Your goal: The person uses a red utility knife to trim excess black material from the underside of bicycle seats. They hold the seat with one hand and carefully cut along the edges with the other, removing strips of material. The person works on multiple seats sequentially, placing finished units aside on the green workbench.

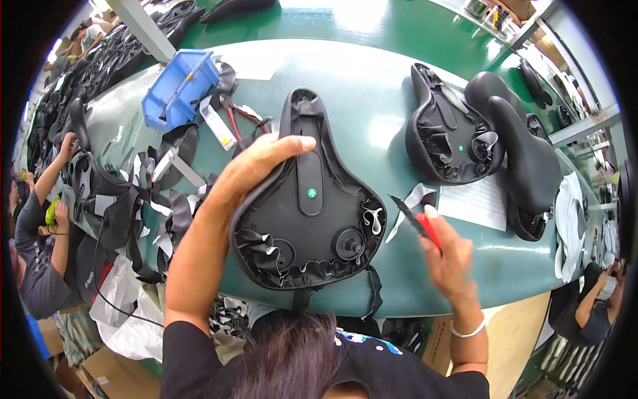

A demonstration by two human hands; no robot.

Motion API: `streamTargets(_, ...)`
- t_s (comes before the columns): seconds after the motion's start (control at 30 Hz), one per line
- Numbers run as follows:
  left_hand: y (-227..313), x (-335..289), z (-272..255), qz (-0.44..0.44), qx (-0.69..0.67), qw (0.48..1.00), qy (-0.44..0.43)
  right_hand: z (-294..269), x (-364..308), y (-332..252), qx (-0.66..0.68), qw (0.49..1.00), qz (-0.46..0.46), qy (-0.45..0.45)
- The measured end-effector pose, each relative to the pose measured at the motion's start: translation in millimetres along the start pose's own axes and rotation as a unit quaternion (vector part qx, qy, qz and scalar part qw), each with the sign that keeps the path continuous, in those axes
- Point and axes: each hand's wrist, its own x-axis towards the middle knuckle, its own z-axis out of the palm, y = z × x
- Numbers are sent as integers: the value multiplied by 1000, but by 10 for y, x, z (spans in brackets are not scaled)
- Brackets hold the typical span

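Observation:
A black bicycle saddle [279, 219] is underside up in front of me, its nose pointing away. My left hand [269, 151] grips it by the left side near the nose, thumb lying across the underside and fingers hidden beneath. Gathered cover edges with pale backing line the saddle's rim, and dark strips hang from its wide near end. To the right of the saddle and apart from it, my right hand [450, 258] is closed round a red utility knife [428, 231] with a dark blade pointing up and left. Beside the blade lies a grey-white cover offcut [413, 199].
More saddles [458, 123] sit at the right, partly over a paper sheet [473, 203]. A blue bin [176, 90], red-handled pliers [232, 121] and many offcuts [176, 203] occupy the left side. Co-workers [46, 246] work at far left and far right.

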Motion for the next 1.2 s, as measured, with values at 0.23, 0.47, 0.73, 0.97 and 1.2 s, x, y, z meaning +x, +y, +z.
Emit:
streamTargets(0.23,279,82,224,-5,232,971,53,-289,321,-46,-199,952,-30,-232)
streamTargets(0.47,-84,-376,240,75,100,976,179,265,-447,-819,-26,967,225,-114)
streamTargets(0.73,-442,-888,298,147,-16,943,297,170,-265,-854,140,936,323,24)
streamTargets(0.97,-945,-972,117,285,69,865,406,466,652,-500,321,901,267,120)
streamTargets(1.2,-600,-895,252,333,538,714,300,220,575,-592,343,870,299,189)
